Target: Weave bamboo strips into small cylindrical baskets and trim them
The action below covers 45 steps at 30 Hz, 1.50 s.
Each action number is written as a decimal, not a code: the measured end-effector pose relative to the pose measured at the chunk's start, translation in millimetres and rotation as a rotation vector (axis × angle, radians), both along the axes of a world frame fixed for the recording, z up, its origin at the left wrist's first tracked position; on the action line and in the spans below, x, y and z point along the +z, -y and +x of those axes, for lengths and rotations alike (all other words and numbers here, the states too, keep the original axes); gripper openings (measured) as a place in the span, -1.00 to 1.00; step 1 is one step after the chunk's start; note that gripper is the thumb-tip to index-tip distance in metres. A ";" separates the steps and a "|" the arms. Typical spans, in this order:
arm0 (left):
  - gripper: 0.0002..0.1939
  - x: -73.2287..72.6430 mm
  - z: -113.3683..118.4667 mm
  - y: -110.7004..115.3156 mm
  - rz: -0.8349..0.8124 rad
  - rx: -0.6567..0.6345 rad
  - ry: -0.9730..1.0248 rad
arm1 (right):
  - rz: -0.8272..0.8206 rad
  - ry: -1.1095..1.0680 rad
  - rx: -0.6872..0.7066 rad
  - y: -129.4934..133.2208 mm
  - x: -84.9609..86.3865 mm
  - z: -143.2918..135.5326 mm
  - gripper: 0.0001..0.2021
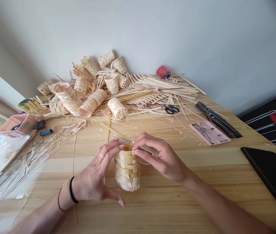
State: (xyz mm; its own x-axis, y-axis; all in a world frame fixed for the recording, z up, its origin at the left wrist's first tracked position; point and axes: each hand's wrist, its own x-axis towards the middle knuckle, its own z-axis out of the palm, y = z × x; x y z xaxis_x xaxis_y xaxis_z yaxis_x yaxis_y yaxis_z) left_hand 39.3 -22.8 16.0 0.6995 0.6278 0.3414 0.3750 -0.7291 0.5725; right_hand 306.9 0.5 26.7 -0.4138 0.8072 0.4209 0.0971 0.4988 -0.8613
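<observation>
A small round basket (pixel 127 174), woven from pale wooden strips, stands upright on the table in front of me. My right hand (pixel 158 154) pinches its rim between thumb and fingers at the right side. The fingertips of my left hand (pixel 98 174) rest at the rim's left side, while its thumb stretches out low, apart from the basket. Behind the rim, a yellowish strip (pixel 113 130) points away to the upper left. A thin greyish thing (pixel 124 140) lies across behind the rim, partly hidden by my right hand; its kind is unclear.
Several woven baskets (pixel 67 96) and loose strips (pixel 167 84) are heaped along the wall. Black-handled scissors (pixel 172 110), a pink tray (pixel 209 132) with small metal pieces, a long black tool (pixel 217 118) and a black flat object (pixel 269 175) lie rightward. A pink bin (pixel 18 124) stands left.
</observation>
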 end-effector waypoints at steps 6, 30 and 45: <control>-0.30 11.1 3.0 8.0 0.148 0.069 0.116 | 0.382 0.083 -0.109 8.6 -0.9 -10.1 -0.91; -0.57 16.0 11.0 15.8 0.235 0.065 0.182 | 0.447 0.113 -0.014 22.0 4.2 -11.4 -0.81; -0.56 19.3 12.0 14.3 0.191 0.067 0.218 | 0.408 0.104 -0.015 24.3 1.5 -15.0 -0.80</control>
State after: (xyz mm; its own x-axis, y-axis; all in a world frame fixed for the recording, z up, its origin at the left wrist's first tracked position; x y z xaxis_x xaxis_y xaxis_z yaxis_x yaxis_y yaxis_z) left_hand 51.3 -37.1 35.3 0.5560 0.5800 0.5954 0.3086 -0.8092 0.5000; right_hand 291.8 -23.8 28.2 -0.4605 0.5889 0.6642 0.1824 0.7951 -0.5784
